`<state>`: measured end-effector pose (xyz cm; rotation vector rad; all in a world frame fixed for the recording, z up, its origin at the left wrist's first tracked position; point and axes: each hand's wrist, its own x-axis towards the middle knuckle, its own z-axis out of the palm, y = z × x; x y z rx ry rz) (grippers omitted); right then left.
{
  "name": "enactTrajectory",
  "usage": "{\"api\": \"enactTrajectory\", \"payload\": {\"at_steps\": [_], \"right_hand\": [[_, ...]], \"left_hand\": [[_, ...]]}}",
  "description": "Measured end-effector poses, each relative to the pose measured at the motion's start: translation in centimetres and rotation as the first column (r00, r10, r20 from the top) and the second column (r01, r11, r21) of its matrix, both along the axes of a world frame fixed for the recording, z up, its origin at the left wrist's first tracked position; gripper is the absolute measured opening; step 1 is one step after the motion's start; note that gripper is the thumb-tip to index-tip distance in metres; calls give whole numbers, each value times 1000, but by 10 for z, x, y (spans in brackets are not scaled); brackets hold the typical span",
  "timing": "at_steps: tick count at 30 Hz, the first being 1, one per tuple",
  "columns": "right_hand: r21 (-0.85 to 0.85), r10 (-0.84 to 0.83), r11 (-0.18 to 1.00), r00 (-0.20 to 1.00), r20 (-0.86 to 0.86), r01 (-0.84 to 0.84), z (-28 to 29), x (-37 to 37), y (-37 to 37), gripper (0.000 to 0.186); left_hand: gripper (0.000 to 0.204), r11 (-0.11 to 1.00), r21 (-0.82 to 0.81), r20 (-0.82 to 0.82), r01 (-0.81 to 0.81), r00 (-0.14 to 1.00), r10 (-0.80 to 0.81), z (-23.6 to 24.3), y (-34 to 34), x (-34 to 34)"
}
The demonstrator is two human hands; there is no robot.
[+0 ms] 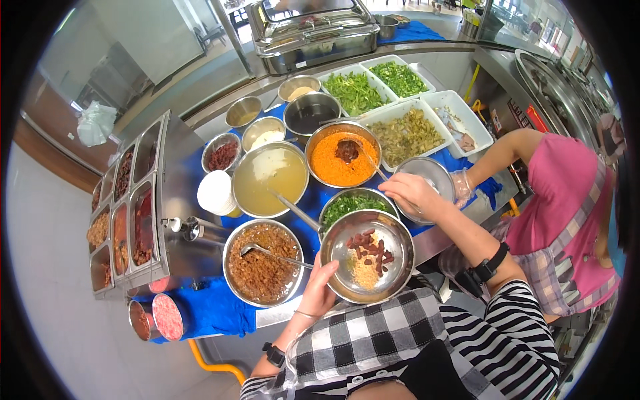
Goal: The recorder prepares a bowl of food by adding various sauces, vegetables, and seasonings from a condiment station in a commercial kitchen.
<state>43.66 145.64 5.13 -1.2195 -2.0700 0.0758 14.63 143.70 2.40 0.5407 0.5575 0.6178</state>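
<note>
My left hand [320, 283] grips the rim of a steel bowl [337, 273] holding dark red pieces and pale yellow granules. My right hand [407, 190] is closed on the handle of a spoon [375, 167] reaching into a pan of bright orange paste [333, 163] with a dark lump in it. Under and behind my bowl is a bowl of chopped greens [353, 200]. To the left stand a pan of brown crumbly mixture [263, 277] with a ladle and a pot of yellow liquid [267, 173] with another.
Steel compartments [143, 210] line the left. White trays of vegetables [404, 133] and a chafing dish [313, 43] are at the back. On the right a co-worker's gloved hand [461, 190] is beside a steel bowl [430, 173]; their pink sleeve is close to my arm.
</note>
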Motion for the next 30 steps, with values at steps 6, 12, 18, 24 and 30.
{"api": "enactTrajectory", "payload": {"at_steps": [6,12,18,24,30], "right_hand": [[46,-36,998,997,-68,39,6,0,1,11],[-22,-113,993,926,-360,113,-8,-9,21,8],[-276,-245,957,739,-628,83,-24,-22,32,16],[-451,-371,892,614,-697,27,-26,-33,34,23],[-510,-406,858,527,-747,-63,-25,-38,29,20]], "left_hand": [[39,988,-47,-108,-149,984,144,5,-5,-5],[38,967,23,-100,-254,962,255,25,-4,-26],[36,881,103,-79,-462,879,470,39,6,-43],[40,803,102,-109,-587,796,595,36,19,-53],[44,784,109,-118,-611,776,620,31,25,-60]]}}
